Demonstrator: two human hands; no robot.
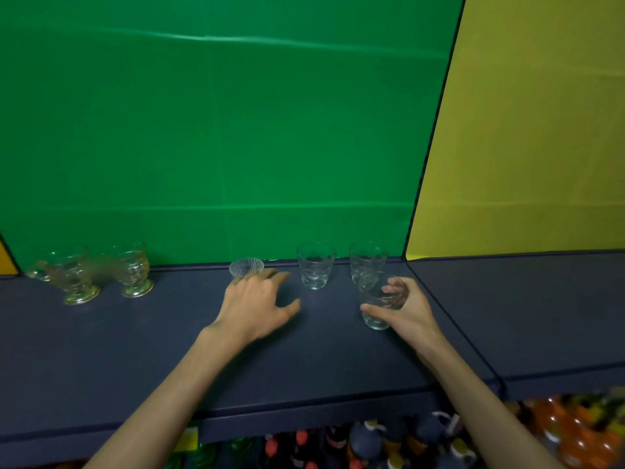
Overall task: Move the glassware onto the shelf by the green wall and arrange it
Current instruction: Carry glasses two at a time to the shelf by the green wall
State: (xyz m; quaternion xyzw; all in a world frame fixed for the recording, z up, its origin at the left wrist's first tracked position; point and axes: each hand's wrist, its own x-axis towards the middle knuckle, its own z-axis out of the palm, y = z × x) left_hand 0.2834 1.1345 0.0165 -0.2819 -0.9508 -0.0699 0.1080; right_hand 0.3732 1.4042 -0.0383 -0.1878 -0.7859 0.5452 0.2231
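Green wall (pixel 220 130) at the back, yellow panel (pixel 541 130) to its right. Dark blue shelf (pixel 135 350) runs along the foot of both, and bottles (pixel 372 441) sit blurred on the level below.

Left hand (pixel 255 304) is palm down, fingers spread and fairly straight, with fingertips touching the small ribbed glass cup (pixel 246 267) at the wall; not curled round it, so I read it as nudging rather than gripping.

Right hand (pixel 402 308) is wrapped round a clear tumbler (pixel 378 306), thumb in front and fingers behind, tilted; can't tell if its base touches the shelf.

Two matching tumblers stand upright at the wall: one (pixel 316 265) mid-shelf, one (pixel 368 262) just behind the held glass. At far left are two amber footed glasses (pixel 133 269) (pixel 72 275) and something glassy beyond them, too blurred to name.

Handling, by judgement: thin rigid glass, light, smooth and slippery, so it chips on contact. Grip mid-wall, not the rim. Set the base down flat, clear of the neighbouring tumbler.
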